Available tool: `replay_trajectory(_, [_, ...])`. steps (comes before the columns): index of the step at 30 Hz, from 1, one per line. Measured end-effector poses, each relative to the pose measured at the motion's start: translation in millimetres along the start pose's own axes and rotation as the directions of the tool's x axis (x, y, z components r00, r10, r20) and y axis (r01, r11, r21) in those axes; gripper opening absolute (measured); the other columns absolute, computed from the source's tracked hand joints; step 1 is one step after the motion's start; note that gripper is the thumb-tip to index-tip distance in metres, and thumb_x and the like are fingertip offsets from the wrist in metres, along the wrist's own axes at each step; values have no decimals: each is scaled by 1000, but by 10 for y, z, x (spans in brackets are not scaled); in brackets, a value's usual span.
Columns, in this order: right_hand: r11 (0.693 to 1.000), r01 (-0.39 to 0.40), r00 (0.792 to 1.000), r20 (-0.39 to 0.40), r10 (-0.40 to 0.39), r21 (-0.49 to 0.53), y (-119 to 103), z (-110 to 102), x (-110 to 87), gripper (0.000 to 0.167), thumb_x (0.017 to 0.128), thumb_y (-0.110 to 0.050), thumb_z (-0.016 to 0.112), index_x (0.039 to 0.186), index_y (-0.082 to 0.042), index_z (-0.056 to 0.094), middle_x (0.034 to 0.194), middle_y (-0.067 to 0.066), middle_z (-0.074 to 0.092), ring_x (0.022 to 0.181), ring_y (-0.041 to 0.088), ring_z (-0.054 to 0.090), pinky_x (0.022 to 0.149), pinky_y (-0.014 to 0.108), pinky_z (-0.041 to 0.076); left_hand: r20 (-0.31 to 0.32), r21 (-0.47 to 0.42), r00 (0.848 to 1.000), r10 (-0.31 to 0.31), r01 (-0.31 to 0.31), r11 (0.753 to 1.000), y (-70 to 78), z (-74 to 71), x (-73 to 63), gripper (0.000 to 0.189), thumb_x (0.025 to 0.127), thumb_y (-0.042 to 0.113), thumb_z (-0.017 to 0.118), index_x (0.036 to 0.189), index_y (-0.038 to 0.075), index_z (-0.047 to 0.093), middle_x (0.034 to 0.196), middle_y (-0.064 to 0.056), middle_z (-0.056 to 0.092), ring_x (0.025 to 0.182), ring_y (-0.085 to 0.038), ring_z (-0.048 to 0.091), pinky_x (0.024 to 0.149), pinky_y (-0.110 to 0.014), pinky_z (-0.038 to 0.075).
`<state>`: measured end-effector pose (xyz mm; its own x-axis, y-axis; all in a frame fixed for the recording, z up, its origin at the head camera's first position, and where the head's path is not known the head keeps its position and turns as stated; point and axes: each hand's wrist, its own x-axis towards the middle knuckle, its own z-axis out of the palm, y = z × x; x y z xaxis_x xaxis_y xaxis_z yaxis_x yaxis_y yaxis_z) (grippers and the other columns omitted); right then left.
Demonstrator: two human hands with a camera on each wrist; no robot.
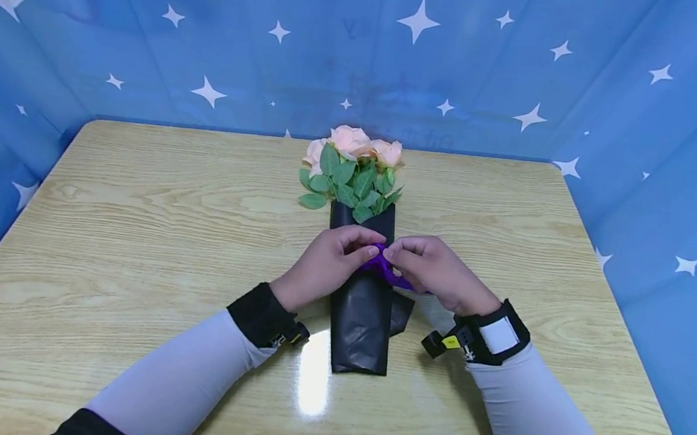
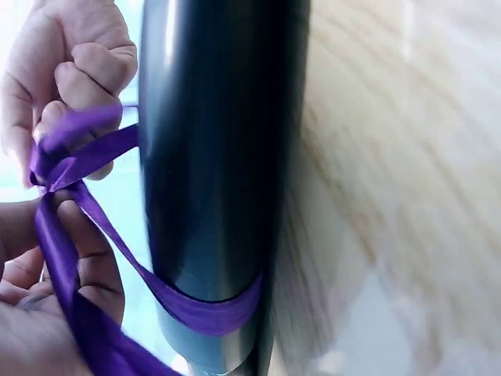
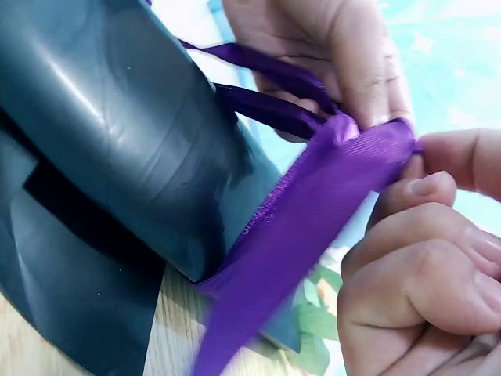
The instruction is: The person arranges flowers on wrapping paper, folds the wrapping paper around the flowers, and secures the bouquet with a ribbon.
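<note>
A bouquet of pale pink flowers (image 1: 351, 142) with green leaves (image 1: 353, 181) lies on the table, its stems wrapped in black paper (image 1: 363, 324). A purple satin ribbon (image 1: 390, 274) passes around the wrapping, as the left wrist view shows, and gathers in a loop or knot between the hands. My left hand (image 1: 332, 256) pinches the ribbon above the wrapping. From the other side, my right hand (image 1: 437, 271) pinches it too, fingertips almost meeting the left ones. Close up, a ribbon tail (image 3: 274, 243) hangs down loosely. Fingers partly hide the knot.
The light wood table (image 1: 152, 234) has its far edge against a blue curtain (image 1: 347, 39) with white stars. A black flap of wrapping (image 1: 400, 312) sticks out to the right of the bouquet. Glare (image 1: 315, 372) shows on the table near the wrapping's lower end.
</note>
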<state>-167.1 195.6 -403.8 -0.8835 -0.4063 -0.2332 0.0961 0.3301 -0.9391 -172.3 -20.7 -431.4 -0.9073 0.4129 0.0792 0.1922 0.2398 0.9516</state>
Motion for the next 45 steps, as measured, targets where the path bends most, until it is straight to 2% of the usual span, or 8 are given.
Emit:
replay_trajectory(8, [986,26,994,-96,-42,-167,-23,69,18,18,98,-24,73,93,-7,72,74,-1,57,72,17,51,65,26,37,-5,-15,1000,10,-11,1000,14,6,-6,25,105,18,63,127,10,71,112,-5,75,95,-15,65,80,-23,53])
replay_trajectory(14, [998,28,993,-115,-35,-60,-16,34,4,19,101,-20,65,105,-4,75,74,-3,55,66,14,49,63,25,40,-7,-17,1000,12,-12,1000,12,3,-6,25,105,20,63,128,13,71,110,-5,74,94,-14,65,80,-24,52])
replay_trajectory(21, [970,32,999,16,-37,242,9,-51,-12,18,106,-19,60,100,-4,67,63,-8,38,49,7,31,50,22,24,-12,-19,999,37,-37,999,17,2,-10,25,105,21,63,128,13,70,104,-4,72,87,-15,61,74,-24,50])
replay_trajectory(27, [949,-39,980,196,-25,313,23,-109,-26,26,110,-22,51,91,-8,62,63,-7,35,52,7,32,53,26,18,13,9,998,57,-57,998,42,8,-20,25,106,18,61,128,10,70,111,-5,72,91,-16,62,77,-25,50])
replay_trajectory(30, [968,-71,968,251,9,240,32,-121,-20,31,111,-24,49,87,-7,59,63,-7,35,52,8,32,54,26,21,23,32,998,59,-59,998,46,13,-26,26,106,17,61,129,8,70,118,-6,71,99,-17,64,85,-27,53])
replay_trajectory(34, [999,-54,972,230,52,1,7,-150,-40,39,109,-29,53,88,2,61,62,-5,37,52,11,32,54,27,25,47,93,996,69,-73,993,43,13,-27,27,106,16,61,129,6,70,124,-7,70,111,-18,66,98,-35,55])
replay_trajectory(40, [941,65,978,209,6,-332,-79,-285,-144,41,107,-31,58,81,1,62,64,-2,39,55,13,34,55,27,26,33,176,997,73,-77,981,27,-16,-18,26,107,18,59,127,9,73,120,-5,70,113,-19,65,98,-38,54])
replay_trajectory(45, [922,108,980,196,-35,-373,-90,-417,-222,35,109,-28,55,86,-5,68,78,4,55,71,19,48,65,30,37,45,199,998,31,-40,979,13,-71,-24,22,105,24,62,118,13,76,111,-2,71,102,-17,65,89,-35,53])
